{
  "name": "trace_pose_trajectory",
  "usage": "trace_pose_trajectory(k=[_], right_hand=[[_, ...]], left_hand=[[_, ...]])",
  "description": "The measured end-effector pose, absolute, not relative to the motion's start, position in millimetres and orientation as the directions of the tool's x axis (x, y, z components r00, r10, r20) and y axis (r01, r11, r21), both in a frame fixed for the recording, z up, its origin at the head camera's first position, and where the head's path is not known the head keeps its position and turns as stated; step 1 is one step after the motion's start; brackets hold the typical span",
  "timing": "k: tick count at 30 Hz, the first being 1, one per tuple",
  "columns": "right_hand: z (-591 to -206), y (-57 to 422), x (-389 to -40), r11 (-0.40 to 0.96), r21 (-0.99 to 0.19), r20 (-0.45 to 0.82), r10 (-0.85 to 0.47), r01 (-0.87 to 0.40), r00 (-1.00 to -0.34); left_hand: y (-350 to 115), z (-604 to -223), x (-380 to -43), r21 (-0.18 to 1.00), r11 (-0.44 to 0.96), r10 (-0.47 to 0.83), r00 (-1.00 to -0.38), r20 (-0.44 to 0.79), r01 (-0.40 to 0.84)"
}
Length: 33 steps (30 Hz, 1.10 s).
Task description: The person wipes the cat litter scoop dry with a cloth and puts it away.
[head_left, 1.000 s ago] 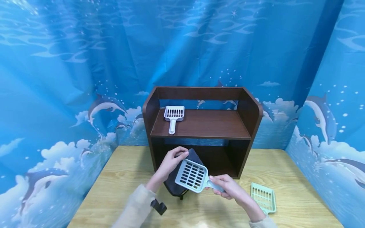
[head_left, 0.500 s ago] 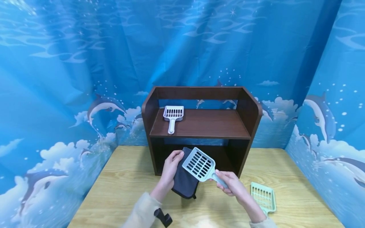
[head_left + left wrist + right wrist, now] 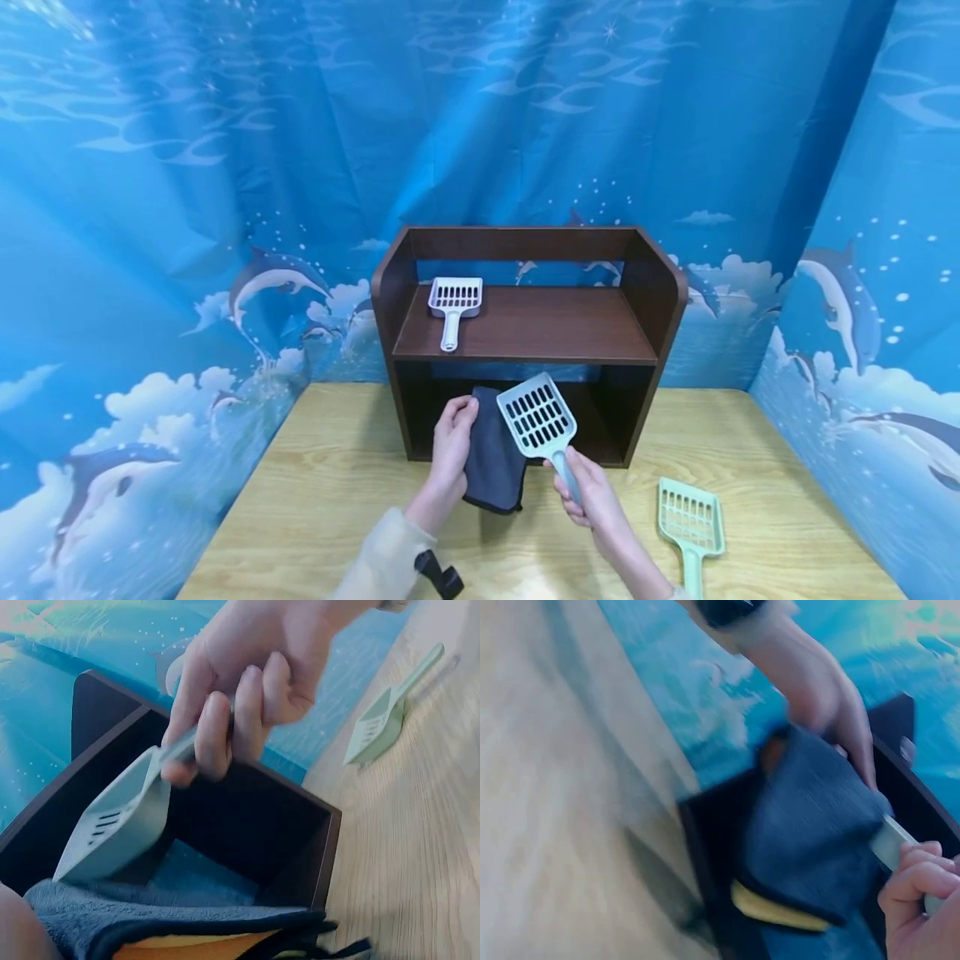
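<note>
My left hand (image 3: 452, 442) grips the upper left edge of a dark blue-grey cloth (image 3: 493, 467) in front of the shelf. In the left wrist view the cloth has black edging, loose black straps and a yellow-orange inner side. My right hand (image 3: 588, 492) holds a pale blue litter scoop (image 3: 553, 451) by its handle, with fingers curled round it. The slotted head points up, just right of the cloth and partly over its edge in the head view. In the left wrist view the scoop's tip is close to the cloth; I cannot tell whether they touch.
A dark brown two-level shelf (image 3: 547, 327) stands on the wooden table (image 3: 330, 467). On its upper board, at the left, lies a white litter scoop (image 3: 453, 312). A light green litter scoop (image 3: 692, 542) lies on the table at the right. Blue dolphin-print curtains surround the table.
The pale blue scoop has turned from pointing left to pointing up and shifted right. The cloth has swung more upright, still in my left hand. My right forearm has moved left, uncovering the green scoop's handle.
</note>
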State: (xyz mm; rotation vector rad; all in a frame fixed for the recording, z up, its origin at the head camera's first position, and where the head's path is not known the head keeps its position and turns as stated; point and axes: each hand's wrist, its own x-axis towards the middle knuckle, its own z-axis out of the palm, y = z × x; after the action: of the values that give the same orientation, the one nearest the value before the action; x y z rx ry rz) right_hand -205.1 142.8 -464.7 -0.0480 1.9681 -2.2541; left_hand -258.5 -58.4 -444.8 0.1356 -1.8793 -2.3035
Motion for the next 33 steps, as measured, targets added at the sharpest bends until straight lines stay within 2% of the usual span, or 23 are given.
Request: trace_pose_trajectory(k=[10, 17, 27, 33], right_hand=[[-482.4, 99.2, -193.0, -0.285, -0.958, -0.008, -0.095, 0.035, -0.995], [-476.0, 97.2, -207.8, -0.349, -0.937, 0.005, -0.043, 0.01, -0.999], [-481.4, 93.4, -191.4, -0.286, -0.958, 0.001, -0.086, 0.024, -0.996], [-486.6, 92.0, -181.2, -0.256, -0.966, 0.012, -0.1, 0.014, -0.995]], left_hand=[[-34.6, -449.3, -253.6, 0.951, -0.291, -0.308, -0.951, 0.013, 0.107], [-22.0, -455.9, -237.5, 0.946, -0.315, -0.258, -0.966, -0.014, 0.071], [-30.5, -451.0, -252.1, 0.946, -0.302, -0.346, -0.938, 0.01, 0.121], [-34.8, -449.4, -259.2, 0.949, -0.293, -0.349, -0.937, 0.004, 0.114]])
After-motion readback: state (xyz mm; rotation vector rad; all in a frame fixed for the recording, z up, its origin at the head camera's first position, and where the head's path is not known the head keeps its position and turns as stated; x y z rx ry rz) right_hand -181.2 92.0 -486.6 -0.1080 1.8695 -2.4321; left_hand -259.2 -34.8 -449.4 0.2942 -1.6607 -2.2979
